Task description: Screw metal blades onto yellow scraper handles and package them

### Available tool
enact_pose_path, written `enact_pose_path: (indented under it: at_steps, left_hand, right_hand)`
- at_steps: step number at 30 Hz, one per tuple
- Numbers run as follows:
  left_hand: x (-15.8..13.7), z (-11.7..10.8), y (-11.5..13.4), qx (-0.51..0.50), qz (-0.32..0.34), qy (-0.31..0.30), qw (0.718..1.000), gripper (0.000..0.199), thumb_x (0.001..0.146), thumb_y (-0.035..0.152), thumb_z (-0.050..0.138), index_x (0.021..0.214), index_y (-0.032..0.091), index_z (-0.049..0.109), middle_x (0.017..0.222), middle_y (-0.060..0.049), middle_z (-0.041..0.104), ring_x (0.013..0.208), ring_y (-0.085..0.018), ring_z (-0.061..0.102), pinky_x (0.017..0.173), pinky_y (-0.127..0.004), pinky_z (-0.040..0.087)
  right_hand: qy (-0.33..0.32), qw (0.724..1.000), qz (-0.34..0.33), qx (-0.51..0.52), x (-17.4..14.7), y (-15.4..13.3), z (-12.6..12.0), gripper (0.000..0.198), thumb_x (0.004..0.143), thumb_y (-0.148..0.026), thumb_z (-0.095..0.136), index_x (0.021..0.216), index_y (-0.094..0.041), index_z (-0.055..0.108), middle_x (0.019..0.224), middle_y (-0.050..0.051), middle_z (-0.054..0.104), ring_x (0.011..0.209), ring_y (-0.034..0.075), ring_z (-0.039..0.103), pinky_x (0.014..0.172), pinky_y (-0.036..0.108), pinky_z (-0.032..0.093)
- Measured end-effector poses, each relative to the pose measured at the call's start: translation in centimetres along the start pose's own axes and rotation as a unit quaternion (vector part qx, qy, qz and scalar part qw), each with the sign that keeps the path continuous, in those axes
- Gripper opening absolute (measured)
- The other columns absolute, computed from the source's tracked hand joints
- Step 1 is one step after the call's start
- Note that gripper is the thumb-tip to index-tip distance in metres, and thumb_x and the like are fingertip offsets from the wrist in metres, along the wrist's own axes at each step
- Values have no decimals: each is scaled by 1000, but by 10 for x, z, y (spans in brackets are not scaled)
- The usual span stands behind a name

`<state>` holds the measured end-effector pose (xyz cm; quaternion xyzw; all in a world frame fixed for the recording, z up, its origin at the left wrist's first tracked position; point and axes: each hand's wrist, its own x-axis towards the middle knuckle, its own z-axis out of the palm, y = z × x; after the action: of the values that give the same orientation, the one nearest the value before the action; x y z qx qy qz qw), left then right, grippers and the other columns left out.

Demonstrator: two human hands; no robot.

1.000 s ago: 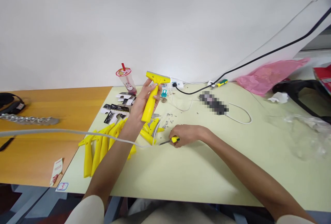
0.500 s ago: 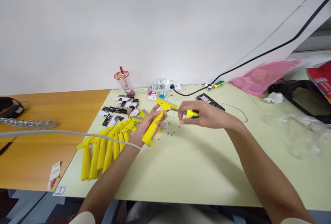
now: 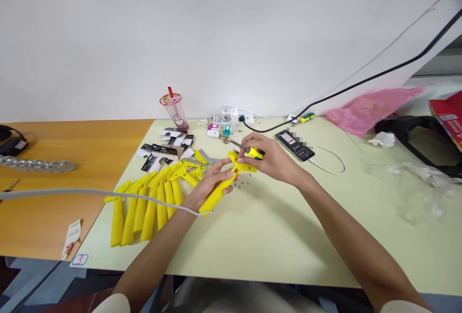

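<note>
My left hand (image 3: 212, 180) is closed around the handle of a yellow scraper (image 3: 215, 198), held tilted above the table with its head toward the upper right. In my right hand (image 3: 269, 156) is a screwdriver (image 3: 254, 153) with a yellow and green handle. Its shaft points up and left, past the scraper's head, with the tip apart from it. My right fingertips are at the scraper's head; whether they also pinch something small is hidden. Small screws (image 3: 242, 183) lie scattered on the table beyond the scraper.
More yellow scrapers (image 3: 148, 212) lie in a row at the left, with black and white cards (image 3: 159, 154) behind them. A lidded drink cup (image 3: 175, 113), a power strip (image 3: 231, 118) and a phone (image 3: 294, 144) sit farther back. A grey cable (image 3: 108, 192) crosses the left foreground.
The screwdriver's tip has come away from the scraper and now points up and left. The scraper has turned in my left hand, and my right fingers have moved in to its head.
</note>
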<state>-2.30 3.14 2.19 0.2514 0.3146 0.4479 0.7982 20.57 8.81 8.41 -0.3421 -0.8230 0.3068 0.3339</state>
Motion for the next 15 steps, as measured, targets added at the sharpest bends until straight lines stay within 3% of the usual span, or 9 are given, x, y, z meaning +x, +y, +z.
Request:
enact_pose_path:
  at_steps: [7,15]
  left_hand:
    - [4,-2,-6,19,13,7,1000,55,71,20,101,117,23,71,107,-8,75,98,-24,79,49,-17,43]
    - [4,-4,-7,30,24,-5,999,53,72,20,101,116,23,71,110,-8,75,101,-26,80,49,-18,46]
  right_hand:
    - [-15,1000,15,-19,-1,-3,5,17,101,-41,76,98,-23,78,120,9,70,91,22,68,88,38,52]
    - [-23,999,31,-22,-2,-5,4,13,98,-36,79,96,-23,79,119,8,70,96,23,69,88,37,51]
